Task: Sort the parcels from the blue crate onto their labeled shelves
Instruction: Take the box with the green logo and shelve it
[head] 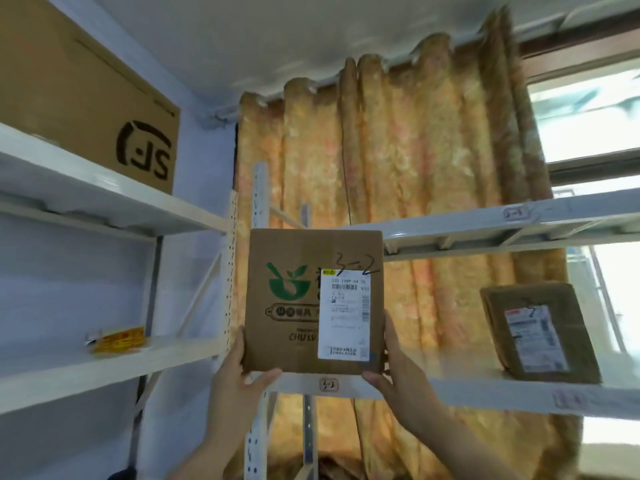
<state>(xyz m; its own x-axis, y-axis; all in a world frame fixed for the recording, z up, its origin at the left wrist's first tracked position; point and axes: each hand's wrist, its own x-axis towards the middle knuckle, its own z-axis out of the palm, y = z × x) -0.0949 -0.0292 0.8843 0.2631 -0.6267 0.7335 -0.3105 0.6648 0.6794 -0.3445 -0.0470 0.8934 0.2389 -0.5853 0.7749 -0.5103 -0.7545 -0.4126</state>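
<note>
A brown cardboard parcel (294, 306) with a green logo, a white shipping label and "3-2" handwritten on it stands upright at the left end of a white shelf (467, 393). The shelf edge just below it carries a tag reading "3-2" (328, 385). My left hand (242, 368) grips the parcel's lower left corner. My right hand (391, 368) grips its lower right corner. The blue crate is out of view.
Another brown parcel (540, 334) with a label leans on the same shelf to the right. A higher shelf (485, 223) carries its own tag. On the left rack sit a large SF carton (86, 98) and a small yellow packet (116, 339). An orange curtain (415, 150) hangs behind.
</note>
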